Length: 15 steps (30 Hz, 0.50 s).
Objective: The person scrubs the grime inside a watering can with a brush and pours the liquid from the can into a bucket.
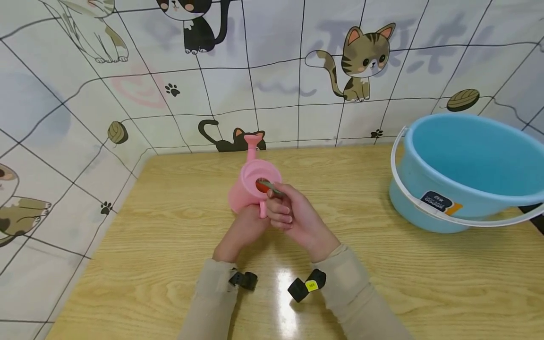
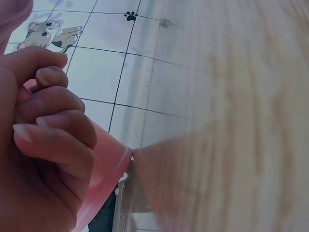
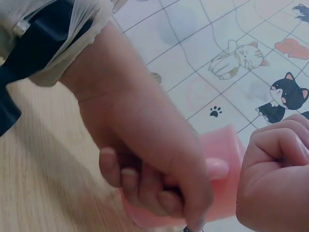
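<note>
"How many grips do you count?"

"Two, and both are busy. The left grip (image 1: 250, 224) is curled round the handle (image 1: 263, 209) of one pink watering can (image 1: 240, 191). The right grip (image 1: 293, 212) pinches one thin greyish-green thing (image 1: 275, 190) between thumb and finger."

"Where exactly is the watering can?"

"Over the far half of the surface (image 1: 148, 264), near the wall covering (image 1: 276, 89), with its single spout (image 1: 251, 152) pointing that way."

"And the thin greyish-green thing?"

"Its far end is at the can's one opening, where something red (image 1: 261, 188) shows. Both are too small for me to tell what they are."

"What's at the wrists?"

"Two beige sleeves (image 1: 214, 288) and two black devices (image 1: 243, 280), one by each wrist; the right one carries one yellow tag (image 1: 311, 285)."

"Anything off to the right?"

"One light-blue bucket (image 1: 425, 183), well apart from the watering can, with one white handle (image 1: 493, 223) slung across its front and one dark label (image 1: 437, 201)."

"How many printed cats?"

"Five in the head view, some cut off at the edges, and one black cat (image 1: 229, 145) just behind the spout counts among them. Add three paw prints (image 1: 172, 89) and two yarn balls (image 1: 463, 100)."
</note>
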Available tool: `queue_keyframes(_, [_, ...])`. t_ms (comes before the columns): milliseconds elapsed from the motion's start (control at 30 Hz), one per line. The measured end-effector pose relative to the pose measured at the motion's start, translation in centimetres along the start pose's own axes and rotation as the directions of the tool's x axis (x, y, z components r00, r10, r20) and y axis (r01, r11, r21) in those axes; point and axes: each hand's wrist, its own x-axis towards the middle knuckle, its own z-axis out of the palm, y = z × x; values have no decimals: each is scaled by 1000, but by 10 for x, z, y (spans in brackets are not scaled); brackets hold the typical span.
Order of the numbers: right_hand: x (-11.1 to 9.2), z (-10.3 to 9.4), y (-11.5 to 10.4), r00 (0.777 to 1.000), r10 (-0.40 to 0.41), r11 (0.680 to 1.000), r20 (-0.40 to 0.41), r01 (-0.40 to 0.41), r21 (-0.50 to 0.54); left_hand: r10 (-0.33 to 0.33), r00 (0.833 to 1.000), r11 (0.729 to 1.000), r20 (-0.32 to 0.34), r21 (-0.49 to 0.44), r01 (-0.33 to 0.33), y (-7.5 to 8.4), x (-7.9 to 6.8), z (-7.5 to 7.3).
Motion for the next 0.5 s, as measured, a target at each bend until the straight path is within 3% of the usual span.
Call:
queue_keyframes(100, [-1,-5,-5,999,-4,979,-42,-4,-204,-40,999,997,12,-60,41,1,-1,0])
queue_keyframes(133, [-2,-7,-9,997,-15,945,-70,-9,-326,-57,998,995,23,-77,59,1,-1,-1])
queue_keyframes(167, [-4,-9,-13,994,-30,888,-105,-22,-460,-81,996,992,35,-90,84,2,-1,-1])
queue_keyframes(233, [-8,-13,-21,985,-65,706,-161,-68,-705,-122,991,986,59,-110,128,3,-2,0])
queue_keyframes(333, [-13,-16,-29,971,-120,429,-208,-138,-893,-147,986,984,75,-86,153,4,-3,1])
queue_keyframes(500, [-16,-16,-33,942,-260,102,-215,-194,-976,-92,994,995,56,-21,94,5,-3,2])
